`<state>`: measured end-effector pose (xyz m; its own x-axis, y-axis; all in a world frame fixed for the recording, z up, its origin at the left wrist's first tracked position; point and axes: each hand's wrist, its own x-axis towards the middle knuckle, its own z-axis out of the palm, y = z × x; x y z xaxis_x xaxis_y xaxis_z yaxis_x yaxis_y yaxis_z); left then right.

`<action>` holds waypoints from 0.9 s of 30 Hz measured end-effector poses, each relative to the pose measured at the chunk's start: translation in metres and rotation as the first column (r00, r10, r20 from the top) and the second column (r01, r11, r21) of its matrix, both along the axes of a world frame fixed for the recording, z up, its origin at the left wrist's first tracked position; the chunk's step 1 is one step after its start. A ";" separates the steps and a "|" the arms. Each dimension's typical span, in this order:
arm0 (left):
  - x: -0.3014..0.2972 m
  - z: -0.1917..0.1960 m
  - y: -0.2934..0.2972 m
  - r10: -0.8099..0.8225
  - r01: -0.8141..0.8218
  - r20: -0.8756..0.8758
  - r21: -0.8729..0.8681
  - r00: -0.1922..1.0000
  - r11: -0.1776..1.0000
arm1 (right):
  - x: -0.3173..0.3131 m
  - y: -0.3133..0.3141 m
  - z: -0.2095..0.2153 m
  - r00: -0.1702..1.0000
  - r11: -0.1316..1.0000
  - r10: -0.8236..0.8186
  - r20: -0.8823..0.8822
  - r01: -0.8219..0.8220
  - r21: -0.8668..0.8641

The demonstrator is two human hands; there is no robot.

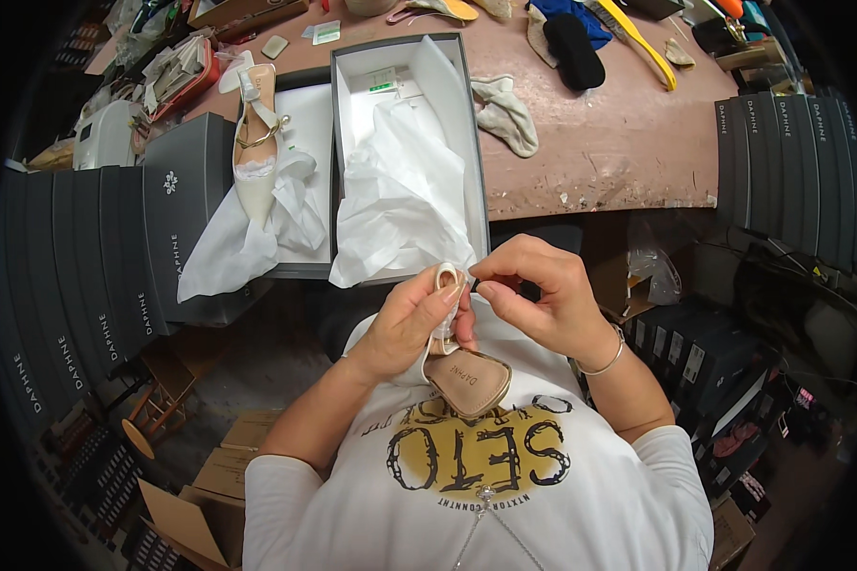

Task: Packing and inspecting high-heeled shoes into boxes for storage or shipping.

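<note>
Close to my chest, my left hand [405,324] is closed around a cream strappy shoe [468,383], its tan insole facing up and its heel end toward me. A looped strap stands up between the thumb and fingers. My right hand [543,290] is beside that strap, thumb and forefinger drawn together at its edge; whatever they pinch is too small to make out. The matching shoe [255,195], with a gold-toned band and a pearl-like bead, rests on white tissue at the left. Behind my hands is an open grey shoebox [478,167] with crumpled tissue paper [400,176].
Dark shoeboxes [95,257] stand in a row at the left, and more boxes [781,162] at the right. The pink table [628,152] carries a grey cloth [508,114], a black pad [576,52] and a yellow-handled brush [638,43]. Cardboard cartons [214,485] sit low at the left.
</note>
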<state>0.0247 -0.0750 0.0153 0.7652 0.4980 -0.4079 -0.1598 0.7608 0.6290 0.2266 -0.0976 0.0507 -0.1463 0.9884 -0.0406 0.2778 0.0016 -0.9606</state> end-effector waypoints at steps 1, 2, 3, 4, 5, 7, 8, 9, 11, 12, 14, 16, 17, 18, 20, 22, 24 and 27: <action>-0.001 0.001 0.000 -0.020 0.021 -0.008 0.037 1.000 0.999 | -0.001 0.001 0.001 1.000 1.000 0.004 0.004 -0.004 0.012; -0.001 0.002 0.000 -0.026 0.027 -0.015 0.069 1.000 0.997 | -0.002 0.001 0.002 1.000 1.000 0.010 0.006 -0.010 0.023; 0.000 0.003 0.001 -0.032 0.035 -0.023 0.100 0.999 0.994 | -0.003 0.002 0.003 1.000 0.999 0.015 0.009 -0.016 0.034; 0.000 0.004 0.001 -0.038 0.042 -0.031 0.132 0.999 0.990 | -0.003 0.002 0.003 0.999 0.998 0.022 0.034 -0.025 0.066; 0.001 0.005 0.001 -0.046 0.050 -0.035 0.145 0.998 0.988 | -0.003 0.002 0.003 0.998 0.995 0.028 0.057 -0.033 0.096; 0.002 0.005 0.001 -0.061 0.068 -0.045 0.171 0.997 0.983 | -0.002 0.003 0.002 0.995 0.990 0.056 0.085 -0.066 0.122; 0.001 0.004 0.000 -0.065 0.070 -0.033 0.152 0.997 0.986 | 0.000 0.004 0.001 0.993 0.989 0.077 0.089 -0.087 0.116; 0.000 0.002 0.000 -0.070 0.072 -0.021 0.133 0.997 0.989 | 0.001 0.005 0.000 0.991 0.988 0.098 0.094 -0.109 0.109; 0.000 -0.002 -0.001 -0.075 0.075 -0.005 0.101 0.997 0.992 | 0.002 0.007 -0.003 0.992 0.990 0.109 0.071 -0.114 0.079; 0.000 -0.003 -0.001 -0.074 0.074 -0.002 0.088 0.997 0.993 | 0.002 0.007 -0.003 0.992 0.991 0.114 0.059 -0.118 0.064; 0.001 -0.004 0.000 -0.078 0.077 0.007 0.079 0.997 0.994 | 0.002 0.007 -0.002 0.993 0.994 0.110 0.040 -0.110 0.002; 0.002 -0.005 -0.001 -0.085 0.083 0.018 0.088 0.996 0.993 | 0.001 0.006 -0.003 0.995 0.995 0.098 0.015 -0.097 -0.033; 0.002 -0.004 0.000 -0.080 0.079 0.016 0.081 0.997 0.994 | 0.001 0.005 -0.005 0.996 0.996 0.087 0.003 -0.087 -0.034; 0.002 -0.004 0.000 -0.076 0.074 0.015 0.074 0.997 0.994 | 0.001 0.004 -0.006 0.997 0.997 0.076 -0.009 -0.076 -0.035; 0.002 -0.004 0.000 -0.072 0.071 0.010 0.069 0.997 0.995 | 0.003 0.001 -0.005 0.998 0.998 0.067 0.004 -0.067 0.003; 0.002 -0.003 -0.001 -0.073 0.072 0.004 0.072 0.997 0.995 | 0.002 -0.001 -0.002 0.998 0.998 0.060 0.010 -0.061 0.031; 0.003 0.000 0.000 -0.084 0.088 -0.033 0.112 0.996 0.990 | 0.001 -0.003 0.001 0.998 0.998 0.055 0.008 -0.055 0.043; 0.002 0.001 0.000 -0.111 0.115 -0.037 0.125 0.993 0.985 | 0.005 0.002 0.001 0.994 0.994 0.109 0.018 -0.109 0.010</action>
<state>0.0269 -0.0754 0.0163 0.8082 0.4579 -0.3703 -0.0572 0.6869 0.7245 0.2311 -0.0957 0.0517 -0.2526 0.9670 -0.0332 0.2920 0.0435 -0.9554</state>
